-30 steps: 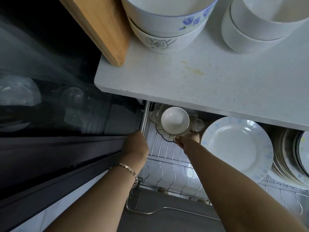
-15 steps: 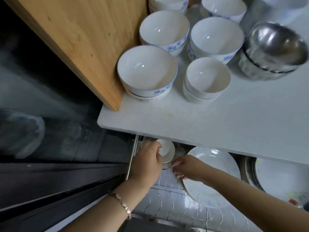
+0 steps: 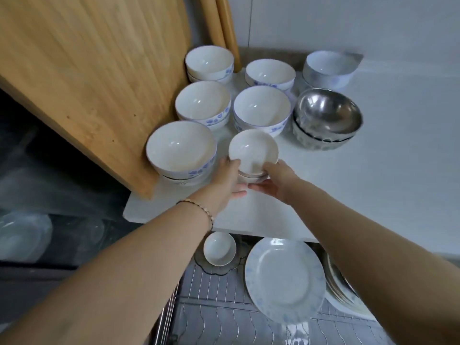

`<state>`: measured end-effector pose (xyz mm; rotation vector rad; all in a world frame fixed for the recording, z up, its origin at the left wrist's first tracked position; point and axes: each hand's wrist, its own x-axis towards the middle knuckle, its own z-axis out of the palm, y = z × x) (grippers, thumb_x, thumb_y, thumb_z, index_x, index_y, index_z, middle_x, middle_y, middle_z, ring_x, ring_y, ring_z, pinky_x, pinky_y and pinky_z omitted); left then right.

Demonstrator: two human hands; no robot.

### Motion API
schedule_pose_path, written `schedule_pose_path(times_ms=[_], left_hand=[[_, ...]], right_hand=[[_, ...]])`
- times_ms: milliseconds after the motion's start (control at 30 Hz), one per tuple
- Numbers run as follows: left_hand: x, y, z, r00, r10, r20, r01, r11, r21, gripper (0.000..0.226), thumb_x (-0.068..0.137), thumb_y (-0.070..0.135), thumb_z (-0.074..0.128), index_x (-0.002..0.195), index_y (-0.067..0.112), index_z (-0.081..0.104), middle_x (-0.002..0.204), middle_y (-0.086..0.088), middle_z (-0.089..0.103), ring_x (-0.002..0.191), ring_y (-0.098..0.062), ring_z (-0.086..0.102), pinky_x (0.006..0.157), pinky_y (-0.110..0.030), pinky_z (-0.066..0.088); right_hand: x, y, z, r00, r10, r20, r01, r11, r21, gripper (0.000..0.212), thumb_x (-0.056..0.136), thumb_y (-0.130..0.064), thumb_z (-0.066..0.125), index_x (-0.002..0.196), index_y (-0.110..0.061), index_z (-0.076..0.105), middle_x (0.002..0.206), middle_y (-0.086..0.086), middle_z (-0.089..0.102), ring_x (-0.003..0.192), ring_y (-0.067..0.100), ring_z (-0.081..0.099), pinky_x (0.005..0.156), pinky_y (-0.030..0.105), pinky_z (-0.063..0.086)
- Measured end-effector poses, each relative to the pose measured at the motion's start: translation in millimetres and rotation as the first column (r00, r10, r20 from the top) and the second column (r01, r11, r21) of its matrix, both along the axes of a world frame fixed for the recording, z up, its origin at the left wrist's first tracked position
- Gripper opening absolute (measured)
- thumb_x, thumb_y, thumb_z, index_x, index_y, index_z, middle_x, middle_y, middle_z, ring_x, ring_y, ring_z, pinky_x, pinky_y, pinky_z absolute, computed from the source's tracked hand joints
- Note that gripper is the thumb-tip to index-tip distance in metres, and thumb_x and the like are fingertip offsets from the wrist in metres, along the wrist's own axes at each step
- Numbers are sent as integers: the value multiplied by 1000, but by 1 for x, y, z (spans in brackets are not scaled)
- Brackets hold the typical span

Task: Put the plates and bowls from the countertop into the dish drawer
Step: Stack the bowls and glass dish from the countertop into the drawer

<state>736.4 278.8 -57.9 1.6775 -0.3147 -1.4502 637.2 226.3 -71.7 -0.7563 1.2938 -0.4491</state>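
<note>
Now left hand (image 3: 229, 175) and right hand (image 3: 276, 180) clasp, seemingly firmly, the stacked small bowls (image 3: 252, 150); next, lower them into the dish drawer (image 3: 214, 290).

bare countertop (image 3: 373, 175) right, stacked bowls (image 3: 261, 108) crowding behind, cutting board (image 3: 87, 83) left

Kitchen corner in soft, even light.
White bench (image 3: 373, 185) meets pale wall (image 3: 348, 26); wooden board (image 3: 87, 78) leans left, above dark glass front (image 3: 54, 195).
</note>
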Motion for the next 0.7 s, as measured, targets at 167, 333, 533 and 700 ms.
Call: schedule_pose_path(times_ms=[167, 333, 533, 700], left_hand=[[-13, 36, 1, 990, -135, -32, 137, 989, 58, 60, 92, 28, 51, 145, 35, 26, 140, -12, 46, 80, -32, 66, 72, -40, 56], [-82, 99, 20, 911, -408, -59, 411, 910, 56, 45, 91, 11, 48, 125, 38, 39, 108, 1, 57, 87, -44, 69, 83, -48, 56], [-170, 150, -25, 869, -473, -145, 493, 855, 163, 51, 87, -1, 43, 117, 41, 37, 97, -5, 58, 75, -37, 69, 80, -45, 58], [-208, 171, -84, 807, -547, -222, 590, 744, 313, 61, 89, 11, 52, 141, 34, 30, 107, 1, 57, 91, -27, 68, 86, -38, 55]], right_hand=[[-61, 39, 1, 999, 25, -35, -26, 1000, -10, 44, 89, -2, 43, 132, -12, 43, 111, 16, 58, 78, 30, 65, 81, 43, 57], [-159, 105, 19, 980, 188, -66, -186, 982, 44, 35, 88, 1, 41, 110, -21, 56, 101, 11, 65, 74, 26, 68, 72, 37, 61], [-249, 160, -13, 917, 311, -249, -268, 944, 191, 40, 88, 1, 40, 115, -29, 45, 82, 6, 65, 50, 16, 69, 54, 26, 60], [-281, 187, -91, 894, 275, -354, -169, 938, 303, 49, 87, 7, 35, 128, -18, 45, 90, 2, 53, 78, 29, 60, 45, 29, 56]])
